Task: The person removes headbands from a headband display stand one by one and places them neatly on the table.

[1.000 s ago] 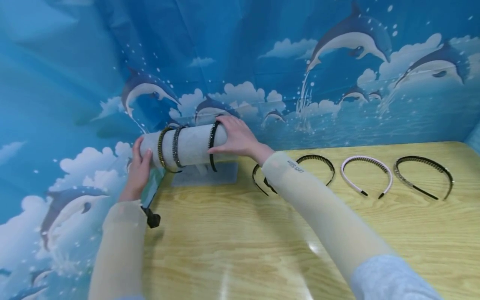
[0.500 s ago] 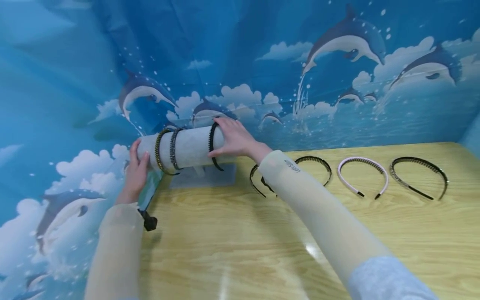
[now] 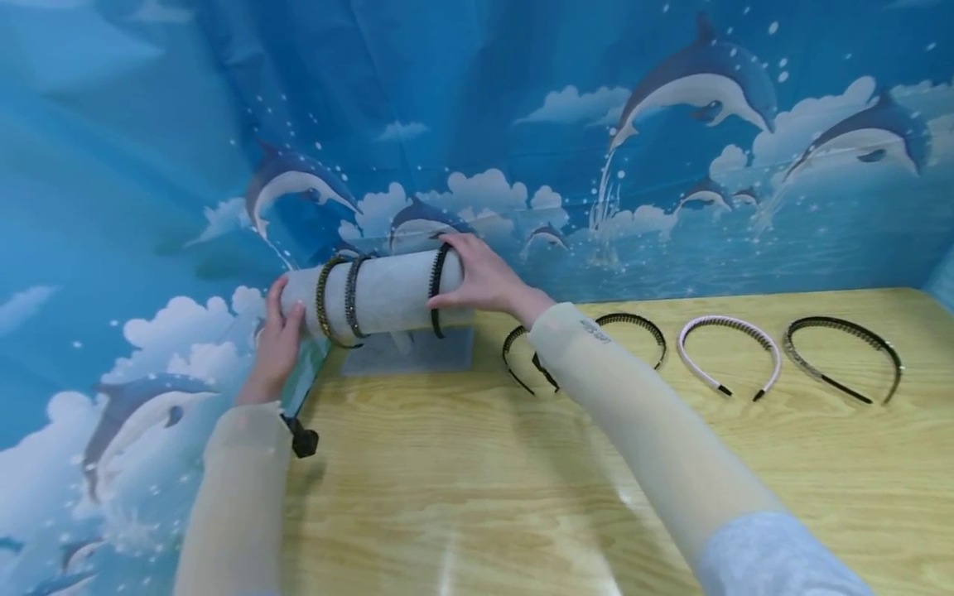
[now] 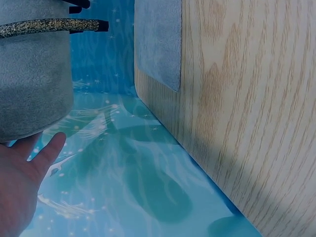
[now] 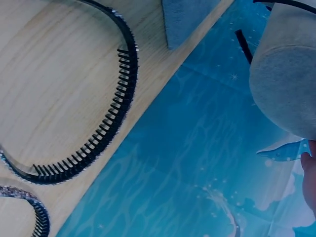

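Note:
A grey padded roll point(image 3: 391, 290) of a headband stand lies across the back left. My left hand point(image 3: 279, 343) touches its left end with fairly straight fingers; the left wrist view shows that hand point(image 4: 22, 182) against the roll's end. At the roll's right end my right hand point(image 3: 488, 277) pinches a black toothed headband point(image 3: 436, 285), thumb in front and fingers above. A gold-black headband point(image 3: 322, 302) and a silver-grey headband point(image 3: 351, 298) sit side by side round the roll's left part. In the right wrist view, only a bit of my hand point(image 5: 310, 177) shows.
The stand's grey base point(image 3: 440, 352) rests on the wooden table point(image 3: 447, 472). To the right lie a partly hidden black headband point(image 3: 633, 317), a pink headband point(image 3: 681, 339) and a dark jewelled headband point(image 3: 850, 323). A dolphin-print backdrop point(image 3: 477, 108) hangs behind.
The black headband and my right hand have shifted slightly to the right along the roll. My left hand stays at the left end, and the other two headbands keep their places.

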Demonstrator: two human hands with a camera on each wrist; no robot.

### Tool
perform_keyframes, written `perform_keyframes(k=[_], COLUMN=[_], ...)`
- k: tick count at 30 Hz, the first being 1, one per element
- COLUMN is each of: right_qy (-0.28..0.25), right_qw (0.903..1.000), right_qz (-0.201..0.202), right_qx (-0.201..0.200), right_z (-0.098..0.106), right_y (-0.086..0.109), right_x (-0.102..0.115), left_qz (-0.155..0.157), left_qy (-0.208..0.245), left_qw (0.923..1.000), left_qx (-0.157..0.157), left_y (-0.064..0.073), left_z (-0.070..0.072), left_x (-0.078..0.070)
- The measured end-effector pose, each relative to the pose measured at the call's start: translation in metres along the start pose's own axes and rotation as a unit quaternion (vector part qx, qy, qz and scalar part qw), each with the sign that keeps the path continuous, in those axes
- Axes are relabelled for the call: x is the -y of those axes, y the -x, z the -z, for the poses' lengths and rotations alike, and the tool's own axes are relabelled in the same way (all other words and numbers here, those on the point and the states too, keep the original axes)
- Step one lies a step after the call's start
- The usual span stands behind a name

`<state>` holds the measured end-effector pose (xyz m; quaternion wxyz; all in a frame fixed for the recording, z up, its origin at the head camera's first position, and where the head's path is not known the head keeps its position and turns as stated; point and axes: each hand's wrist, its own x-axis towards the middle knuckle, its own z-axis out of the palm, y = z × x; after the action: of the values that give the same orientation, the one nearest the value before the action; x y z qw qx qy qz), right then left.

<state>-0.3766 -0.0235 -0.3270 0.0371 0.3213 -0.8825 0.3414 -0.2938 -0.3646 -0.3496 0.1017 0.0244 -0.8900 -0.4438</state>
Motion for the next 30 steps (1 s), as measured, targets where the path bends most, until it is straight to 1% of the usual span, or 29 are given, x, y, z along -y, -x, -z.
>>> perform_keyframes(k=[4,8,12,16,24,30], right_qy=[-0.018,-0.047,-0.063,-0.071,-0.090,-0.089], right_qw=[0.9997,0.9985,0.9974,0.9965,0.9943,0.9934], right_qz=[-0.006,-0.016,-0.022,-0.026,-0.032,-0.038], right_qx=[-0.013,-0.022,-0.026,-0.034,-0.048,-0.063], right_z=[0.001,0.002,0.002,0.002,0.003,0.013], right_y=[0.005,0.010,0.015,0.020,0.036,0.048], right_x=[-0.004,-0.009,-0.014,-0.020,-0.036,-0.045], left_qz=[0.003,-0.006,-0.012,-0.006,-0.006,-0.007], left_qy=[0.002,0.002,0.008,0.007,0.006,0.003], left_qw=[1.0000,1.0000,0.9999,1.0000,1.0000,1.0000], left_qx=[0.004,0.000,-0.003,-0.001,0.005,-0.006], left_y=[-0.002,-0.004,-0.003,-0.001,0.000,-0.003], left_z=[-0.001,-0.002,-0.002,-0.002,-0.004,-0.003], left_x=[-0.003,-0.005,-0.005,-0.002,0.004,0.003])
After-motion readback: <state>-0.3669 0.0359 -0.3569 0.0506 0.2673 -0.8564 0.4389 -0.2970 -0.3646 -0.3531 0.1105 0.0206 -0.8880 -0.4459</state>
